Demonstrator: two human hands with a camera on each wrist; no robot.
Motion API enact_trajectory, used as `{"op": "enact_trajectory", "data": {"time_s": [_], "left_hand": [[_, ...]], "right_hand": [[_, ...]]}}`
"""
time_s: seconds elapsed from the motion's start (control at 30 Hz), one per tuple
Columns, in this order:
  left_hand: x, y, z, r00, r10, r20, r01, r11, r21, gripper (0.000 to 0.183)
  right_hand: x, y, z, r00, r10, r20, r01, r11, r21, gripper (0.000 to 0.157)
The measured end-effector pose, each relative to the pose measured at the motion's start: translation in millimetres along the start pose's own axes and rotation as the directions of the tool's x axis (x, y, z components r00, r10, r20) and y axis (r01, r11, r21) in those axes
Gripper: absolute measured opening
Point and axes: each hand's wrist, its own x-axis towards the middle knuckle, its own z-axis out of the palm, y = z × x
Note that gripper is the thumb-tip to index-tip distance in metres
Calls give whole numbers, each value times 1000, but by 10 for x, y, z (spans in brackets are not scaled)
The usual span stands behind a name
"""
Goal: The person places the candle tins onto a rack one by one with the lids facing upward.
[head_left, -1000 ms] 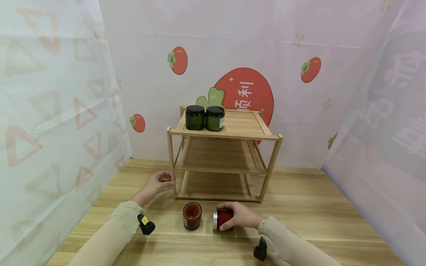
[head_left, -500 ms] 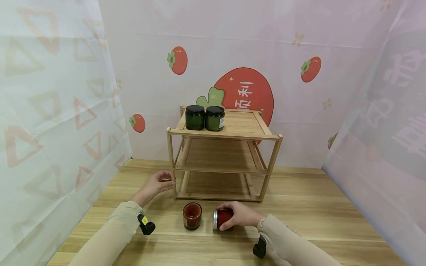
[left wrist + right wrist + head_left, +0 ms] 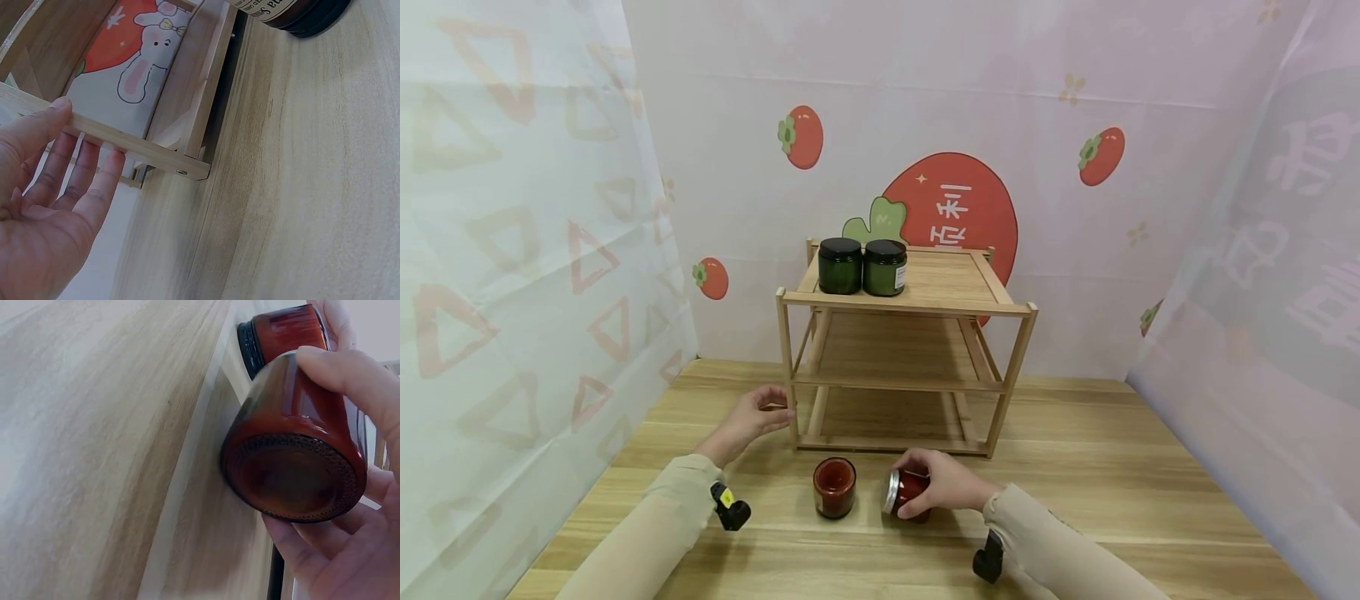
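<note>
My right hand [image 3: 946, 483] grips an amber glass jar with a silver lid [image 3: 907, 493], tilted low over the table. In the right wrist view the jar's round base [image 3: 294, 478] faces the camera, with the thumb on its side and fingers beneath. To its left, a second amber jar [image 3: 834, 492] appears to stand upside down on its black lid; a printed label [image 3: 267, 7] shows in the left wrist view. My left hand [image 3: 756, 423] holds the left front post of the wooden rack [image 3: 898, 386], thumb on one side and fingers on the other [image 3: 103, 178].
Two dark green jars with black lids [image 3: 840, 267] stand side by side on the rack's top shelf [image 3: 951, 275], toward its left. The wooden table [image 3: 1075, 467] runs back to a printed curtain [image 3: 1037, 67]. Curtains also hang at both sides.
The silver-lidded jar lay on its side before; its lid end has now tipped up slightly in my right hand, which turned a little. My left hand and the rack stay put.
</note>
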Motion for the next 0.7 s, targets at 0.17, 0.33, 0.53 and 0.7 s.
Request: {"op": "enact_trajectory", "data": {"time_s": [0.17,0.33,0.53,0.7], "left_hand": [[8,-20,-8,1000,7,5,-7,1000,-6,39],[21,-21,-4,1000,-5,1,5,1000,-4,39],[21,-14,-2,1000,-8,4,8,1000,-5,39],[12,-17,-7,1000,-6,7,6,1000,-2,39]], "right_hand": [[-48,-3,-26,999,-18,-45,19,999,35,56],[-93,3,-49,997,-29,-77,38,993,109,60],[-142,65,-77,996,-14,-84,30,980,194,66],[-175,147,-66,997,-12,-76,32,964,265,65]]}}
